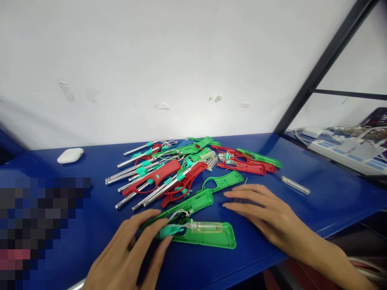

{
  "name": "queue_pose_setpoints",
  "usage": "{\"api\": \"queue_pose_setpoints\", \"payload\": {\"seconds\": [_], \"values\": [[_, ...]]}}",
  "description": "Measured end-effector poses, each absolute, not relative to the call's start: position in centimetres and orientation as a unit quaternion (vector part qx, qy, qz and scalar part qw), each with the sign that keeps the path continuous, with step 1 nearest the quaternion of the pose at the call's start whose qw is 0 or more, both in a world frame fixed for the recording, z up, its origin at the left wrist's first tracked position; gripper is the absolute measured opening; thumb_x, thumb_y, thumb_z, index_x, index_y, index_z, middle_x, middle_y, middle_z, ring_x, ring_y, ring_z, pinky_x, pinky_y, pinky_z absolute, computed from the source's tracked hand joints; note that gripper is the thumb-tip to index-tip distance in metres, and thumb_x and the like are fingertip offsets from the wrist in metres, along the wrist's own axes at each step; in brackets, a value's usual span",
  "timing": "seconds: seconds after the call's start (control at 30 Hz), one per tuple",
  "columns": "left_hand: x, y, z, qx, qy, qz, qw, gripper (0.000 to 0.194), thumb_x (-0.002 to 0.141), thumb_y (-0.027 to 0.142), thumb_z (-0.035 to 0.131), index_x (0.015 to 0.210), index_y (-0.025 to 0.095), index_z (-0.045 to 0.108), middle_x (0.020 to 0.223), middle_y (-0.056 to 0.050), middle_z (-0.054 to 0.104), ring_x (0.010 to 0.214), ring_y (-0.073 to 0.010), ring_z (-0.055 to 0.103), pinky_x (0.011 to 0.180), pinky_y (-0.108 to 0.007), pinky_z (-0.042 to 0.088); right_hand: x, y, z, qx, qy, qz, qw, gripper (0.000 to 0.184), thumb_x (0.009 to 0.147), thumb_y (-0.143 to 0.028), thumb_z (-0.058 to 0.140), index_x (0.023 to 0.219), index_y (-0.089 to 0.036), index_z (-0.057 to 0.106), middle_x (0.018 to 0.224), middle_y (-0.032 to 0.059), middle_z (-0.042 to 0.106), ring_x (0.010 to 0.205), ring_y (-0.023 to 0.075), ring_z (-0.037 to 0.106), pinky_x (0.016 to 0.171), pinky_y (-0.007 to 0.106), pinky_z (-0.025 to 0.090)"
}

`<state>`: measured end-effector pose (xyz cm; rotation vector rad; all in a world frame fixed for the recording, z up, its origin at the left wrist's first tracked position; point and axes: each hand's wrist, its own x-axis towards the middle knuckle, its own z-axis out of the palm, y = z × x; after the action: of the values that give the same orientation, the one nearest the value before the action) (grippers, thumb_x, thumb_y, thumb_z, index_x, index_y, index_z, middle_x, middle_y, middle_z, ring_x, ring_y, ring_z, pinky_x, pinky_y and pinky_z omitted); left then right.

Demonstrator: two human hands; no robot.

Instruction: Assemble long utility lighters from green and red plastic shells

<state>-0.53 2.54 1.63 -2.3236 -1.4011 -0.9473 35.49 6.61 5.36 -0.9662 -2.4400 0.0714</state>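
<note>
The smooth blue worktop [211, 264] gives flat support; the work is best kept against it, away from the mixed pile of casings and silver metal tubes [159, 190]. The left hand [130, 241] has its fingertips around the work's narrow end; whether they pinch or merely rest there I cannot tell. A light touch would steady the work best. The right hand [269, 213] is open, fingers loosely spread near the worktop with nothing seen in them (handy for adjusting the far end). The nearest green plastic half-casing [228, 240] lies hollow side up, in front of the person between the hands. On it is a clear plastic cylinder [208, 227], which would probably roll if the casing were tilted. A teal plastic piece [169, 230] sits by the left thumb and forefinger; square seating matters there. The thin white wire [181, 212] loops above it and is best kept off the casing's rim.
</note>
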Motion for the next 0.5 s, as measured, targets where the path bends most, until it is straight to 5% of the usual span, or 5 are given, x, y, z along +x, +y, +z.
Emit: {"api": "queue_pose_setpoints", "payload": {"seconds": [0.27, 0.5], "values": [[-0.7, 2.8, 1.5, -0.8, -0.481, -0.335, 0.129, 0.034, 0.111, 0.051, 0.052, 0.135, 0.032, 0.066, 0.134, 0.001, 0.072, 0.108, -0.0163, 0.078, 0.098, -0.027, 0.063, 33.7, 6.5, 6.6, -0.334, -0.894, 0.003, 0.298, 0.044, 0.103, -0.004, 0.05, 0.133, -0.03, 0.069, 0.13, 0.0071, 0.074, 0.124, 0.0224, 0.066, 0.105, 0.041, 0.056], [-0.3, 2.9, 2.3, -0.798, -0.481, -0.341, 0.126, 0.032, 0.112, 0.052, 0.047, 0.127, 0.031, 0.066, 0.123, 0.003, 0.075, 0.1, -0.0124, 0.078, 0.097, -0.021, 0.061, 29.0, 6.6, 7.9, -0.305, -0.921, 0.076, 0.229, 0.025, 0.107, -0.041, 0.066, 0.124, -0.023, 0.072, 0.115, 0.0079, 0.074, 0.107, 0.0247, 0.067, 0.099, 0.043, 0.054]]}}
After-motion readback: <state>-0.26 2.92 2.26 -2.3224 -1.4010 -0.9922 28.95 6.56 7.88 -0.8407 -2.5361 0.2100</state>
